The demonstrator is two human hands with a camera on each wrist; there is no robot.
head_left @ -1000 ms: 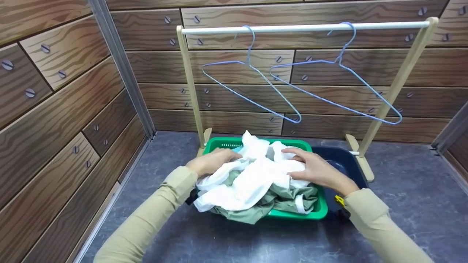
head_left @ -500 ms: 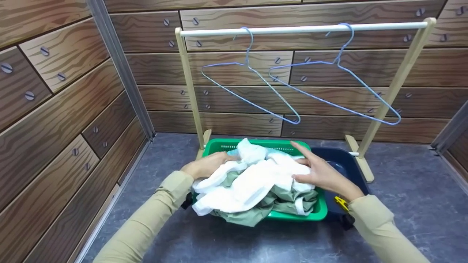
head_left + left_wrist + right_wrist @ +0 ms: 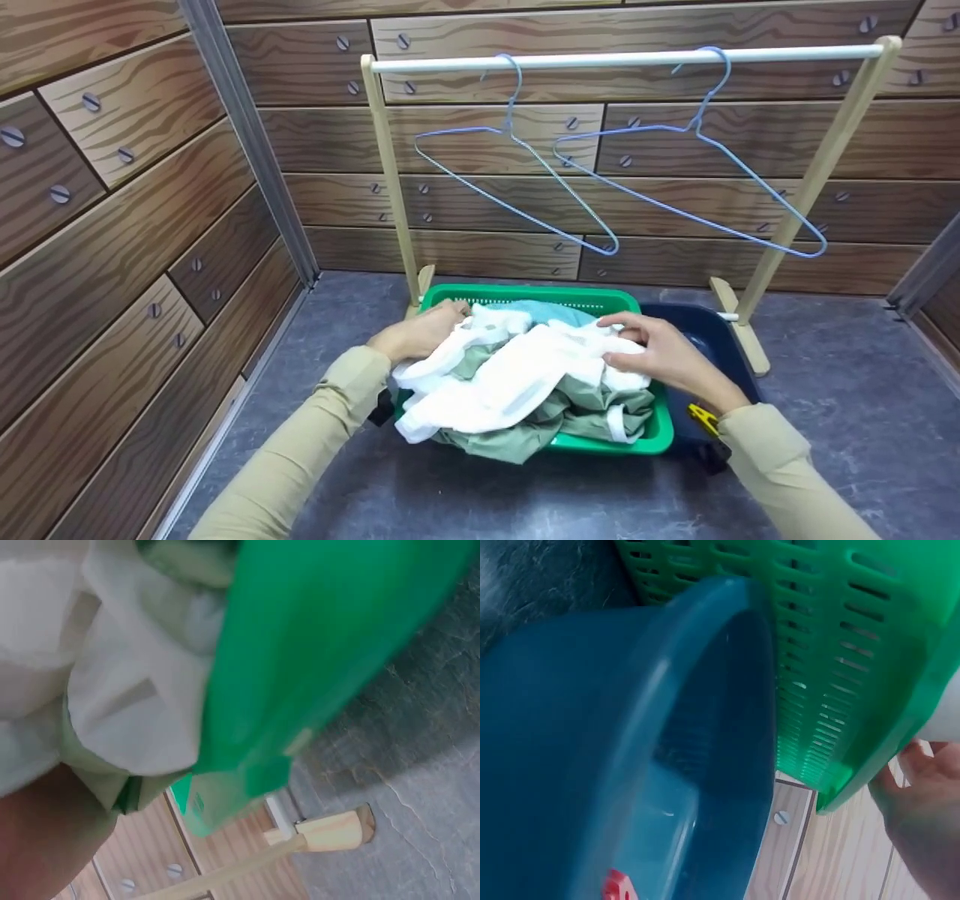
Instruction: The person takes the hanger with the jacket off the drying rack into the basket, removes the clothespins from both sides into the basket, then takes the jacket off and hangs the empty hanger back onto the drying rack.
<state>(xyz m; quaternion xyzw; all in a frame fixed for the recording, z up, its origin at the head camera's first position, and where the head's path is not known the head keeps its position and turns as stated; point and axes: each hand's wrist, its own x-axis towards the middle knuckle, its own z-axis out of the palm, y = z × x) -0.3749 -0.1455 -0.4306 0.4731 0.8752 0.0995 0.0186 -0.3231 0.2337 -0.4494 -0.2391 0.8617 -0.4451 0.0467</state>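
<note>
In the head view, a crumpled white garment (image 3: 517,375) lies on top of a heap in a green basket (image 3: 656,439). Grey-green cloth (image 3: 517,442) sits under it and droops over the front rim; light blue cloth (image 3: 551,311) shows at the back. My left hand (image 3: 424,330) grips the white garment at its upper left, its fingertips partly hidden in the folds. At the right side my right hand (image 3: 660,352) has bent fingers holding the same garment, thumb apart from the index finger. The right wrist view shows that hand's fingers (image 3: 915,761) beside the basket rim.
Two blue wire hangers (image 3: 559,191) (image 3: 739,180) hang from the rack's white rail (image 3: 622,58). A dark blue basin (image 3: 686,330) stands right of the basket, with a yellow clip (image 3: 703,418) by my right wrist. Wood-patterned walls (image 3: 480,202) enclose the back and left.
My left hand has shifted slightly left. The white garment's raised peak has come down, uncovering more light blue cloth. My right index finger stretched out, then bent down again.
</note>
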